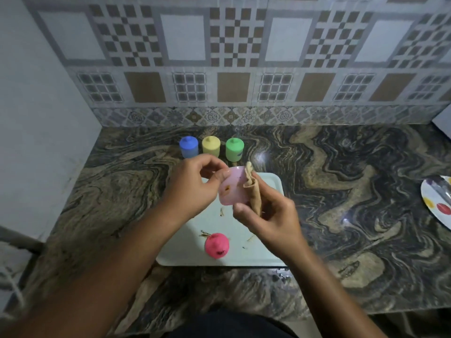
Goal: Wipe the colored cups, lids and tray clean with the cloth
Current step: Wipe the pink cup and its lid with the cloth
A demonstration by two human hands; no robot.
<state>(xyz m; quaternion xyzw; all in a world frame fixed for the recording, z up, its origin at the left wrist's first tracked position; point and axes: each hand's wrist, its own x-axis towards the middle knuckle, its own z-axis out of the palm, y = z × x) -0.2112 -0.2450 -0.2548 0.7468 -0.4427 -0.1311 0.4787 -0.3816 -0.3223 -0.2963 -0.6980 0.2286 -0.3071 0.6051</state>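
Note:
My left hand (pixel 195 186) grips a pale pink cup (pixel 230 189) with brown smudges, held above the tray. My right hand (pixel 268 215) pinches a folded tan cloth (pixel 252 189) against the cup's right side. Below them lies a pale rectangular tray (pixel 263 247) with brown crumbs and streaks on it. A pink lid (pixel 216 245) with a dark spot rests on the tray's near part. At the back stand three lidded cups in a row: blue (pixel 188 147), yellow (pixel 211 146) and green (pixel 234 149).
The marbled stone counter (pixel 353 191) runs to a tiled back wall and a plain wall on the left. A white plate (pixel 436 203) with yellow and red paint blobs and a brush sits at the right edge.

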